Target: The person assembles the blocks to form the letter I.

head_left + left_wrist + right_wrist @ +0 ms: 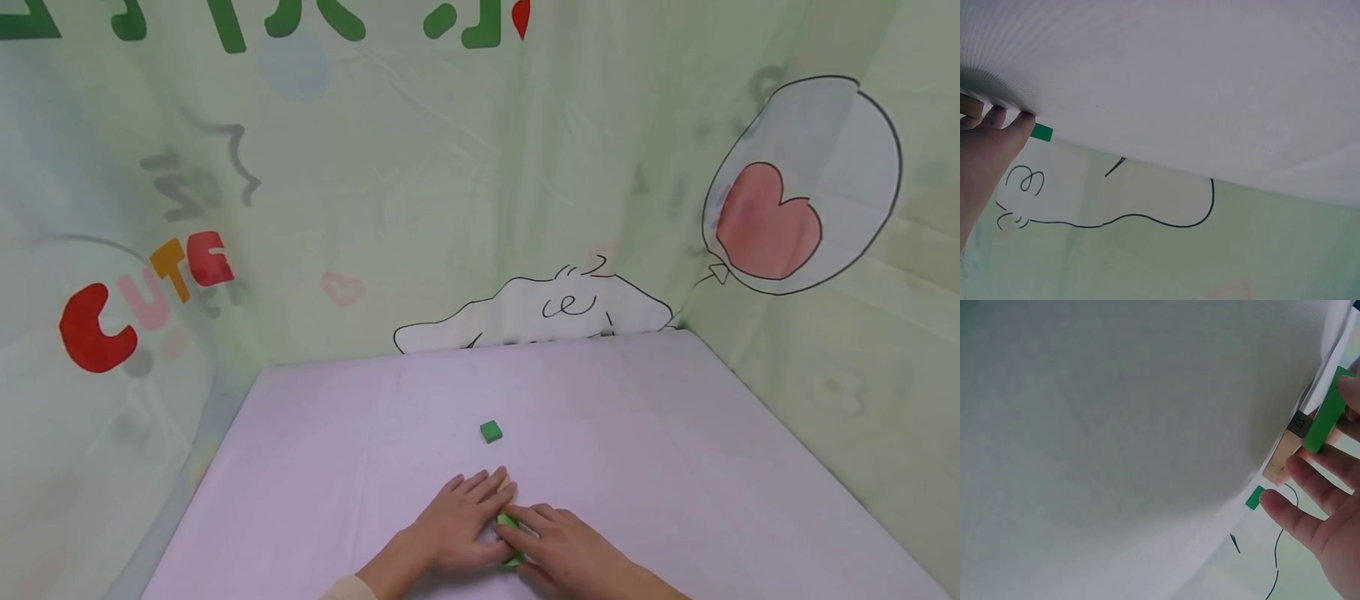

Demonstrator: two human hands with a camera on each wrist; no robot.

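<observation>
My right hand (pixel 573 546) pinches a long green block (pixel 1327 415) between its thumb and fingers, close over the table. Just past it, a pale wooden block (pixel 1283 456) with a dark, marked end lies under and beside the fingertips. My left hand (pixel 461 521) reaches in from the left with its fingers straight and spread, the index finger over the wooden block and the thumb by the green block. In the head view the hands partly hide both blocks. Farther off, a small green block (pixel 491 431) sits alone on the table.
A pale lilac tabletop (pixel 337 450) lies under the hands. Printed curtains (pixel 450 183) with letters, a balloon and a line drawing rise behind it and along both sides.
</observation>
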